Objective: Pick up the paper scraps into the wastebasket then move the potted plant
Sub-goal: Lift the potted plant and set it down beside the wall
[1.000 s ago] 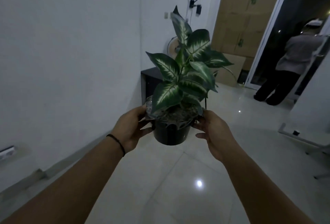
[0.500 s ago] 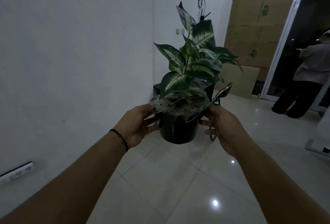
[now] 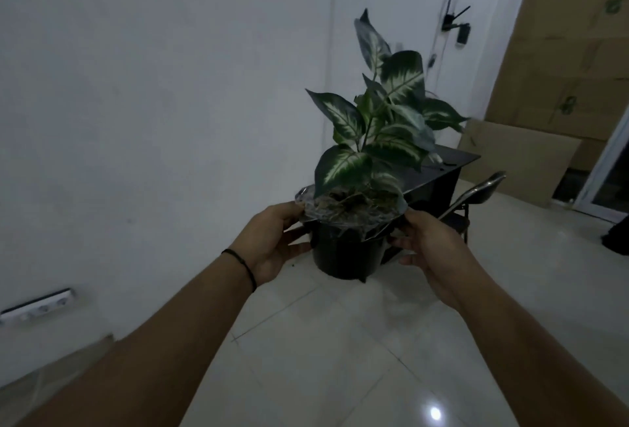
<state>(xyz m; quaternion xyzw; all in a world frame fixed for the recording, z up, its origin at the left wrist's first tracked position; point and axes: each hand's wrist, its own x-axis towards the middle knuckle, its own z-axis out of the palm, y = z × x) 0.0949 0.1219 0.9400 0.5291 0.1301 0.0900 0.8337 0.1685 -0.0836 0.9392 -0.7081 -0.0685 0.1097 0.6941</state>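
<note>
I hold the potted plant (image 3: pixel 347 253) out in front of me, above the tiled floor. It has a black pot, clear plastic wrinkled around the rim, and green leaves with white centres. My left hand (image 3: pixel 272 242) grips the pot's left side, with a thin black band on that wrist. My right hand (image 3: pixel 425 246) grips the right side. No paper scraps or wastebasket are in view.
A white wall (image 3: pixel 153 103) runs along my left with a power strip (image 3: pixel 35 304) low on it. Behind the plant stand a black table (image 3: pixel 439 171) and a chair (image 3: pixel 476 195). Cardboard sheets (image 3: pixel 551 86) lean at the right, beside a glass door (image 3: pixel 609 174).
I have carried the plant further along the wall toward the black table, which is now closer. The view has swung left, and the person by the door has nearly left the frame.
</note>
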